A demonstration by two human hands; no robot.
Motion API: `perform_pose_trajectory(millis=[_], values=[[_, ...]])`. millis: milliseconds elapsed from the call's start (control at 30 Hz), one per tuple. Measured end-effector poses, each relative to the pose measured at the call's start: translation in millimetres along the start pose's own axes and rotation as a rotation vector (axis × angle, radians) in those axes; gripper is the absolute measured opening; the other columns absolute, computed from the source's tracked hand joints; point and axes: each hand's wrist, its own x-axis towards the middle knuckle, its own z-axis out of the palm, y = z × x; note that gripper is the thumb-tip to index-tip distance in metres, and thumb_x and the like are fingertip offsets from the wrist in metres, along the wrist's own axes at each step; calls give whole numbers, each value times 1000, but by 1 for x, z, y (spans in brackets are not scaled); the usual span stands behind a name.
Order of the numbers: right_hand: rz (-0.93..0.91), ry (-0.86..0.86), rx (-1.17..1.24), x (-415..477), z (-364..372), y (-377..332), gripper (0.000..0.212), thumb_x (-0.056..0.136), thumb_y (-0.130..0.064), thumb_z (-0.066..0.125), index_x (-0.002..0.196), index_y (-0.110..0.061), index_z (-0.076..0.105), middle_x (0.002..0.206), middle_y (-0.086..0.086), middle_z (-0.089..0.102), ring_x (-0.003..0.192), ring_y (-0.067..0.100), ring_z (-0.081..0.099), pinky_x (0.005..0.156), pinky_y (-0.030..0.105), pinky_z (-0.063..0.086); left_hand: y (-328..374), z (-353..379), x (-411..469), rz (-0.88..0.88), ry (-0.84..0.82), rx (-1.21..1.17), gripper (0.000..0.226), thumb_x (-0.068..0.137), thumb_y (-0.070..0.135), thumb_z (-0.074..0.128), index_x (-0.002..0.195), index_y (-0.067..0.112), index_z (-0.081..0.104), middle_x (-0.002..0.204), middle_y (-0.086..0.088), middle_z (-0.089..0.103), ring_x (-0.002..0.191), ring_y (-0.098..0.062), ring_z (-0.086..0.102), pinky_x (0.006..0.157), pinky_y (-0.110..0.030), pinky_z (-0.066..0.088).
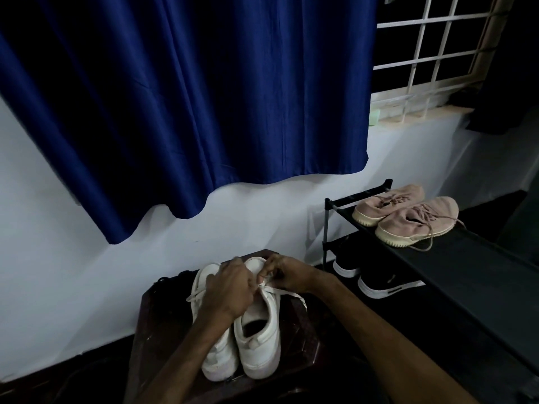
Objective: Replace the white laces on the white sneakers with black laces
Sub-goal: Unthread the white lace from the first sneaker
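The white sneakers (258, 330) stand side by side on a dark stool (297, 330), heels nearest. Over the right-hand shoe, the left hand (230, 287) and right hand (287, 275) both pinch its white lace (287, 294). This looks like the unlacing step, and next the lace needs drawing out through the eyelets.

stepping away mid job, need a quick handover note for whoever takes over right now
Left hand: pinches the white lace at the top eyelets of the right-hand shoe.
Right hand: pinches the same lace from the other side.
Things: both white sneakers stand side by side on the dark stool, toes toward the wall. Black laces are not clearly in view; too dim to tell.
Done: the lace looks untied, its ends hanging loose.
Left: pull the white laces out of both shoes, then thread the black ones.
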Motion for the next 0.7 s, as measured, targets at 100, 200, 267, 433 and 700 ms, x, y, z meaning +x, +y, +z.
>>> perform_pose_trajectory(millis=[100,200,267,433,700], values=[[8,-35,-30,0,-7,-6,14,82,1,67,94,-1,75,87,-8,62,88,2,59,82,26,47,-24,-24,-4,-107,179,-229,15,87,29,68,73,27,64,106,7,53,105,-18,56,89,-41,48],[23,-61,-39,1,-7,-2,18,81,2,67,97,-5,74,86,-15,58,92,19,59,84,32,47,-73,-62,-10,-243,390,-397,20,87,24,70,70,30,63,108,1,56,96,-25,60,88,-44,49],[47,-60,-21,1,-3,2,20,81,-1,69,98,-10,75,91,-13,59,94,12,57,86,29,48,-97,-74,-16,-289,363,-319,14,88,27,68,75,30,68,108,-1,60,95,-26,60,87,-42,48],[54,-49,37,0,-3,2,17,81,5,68,96,0,74,84,-19,56,89,-19,51,80,2,36,-64,-39,-16,-93,153,-147,15,91,26,61,102,34,68,116,8,59,107,-19,57,93,-41,47],[26,-25,64,-5,-6,1,15,82,4,68,97,3,73,89,-17,54,93,-19,50,84,2,37,-4,-10,2,97,-30,-28,18,91,37,59,96,28,73,105,5,67,104,-17,62,84,-31,46]])
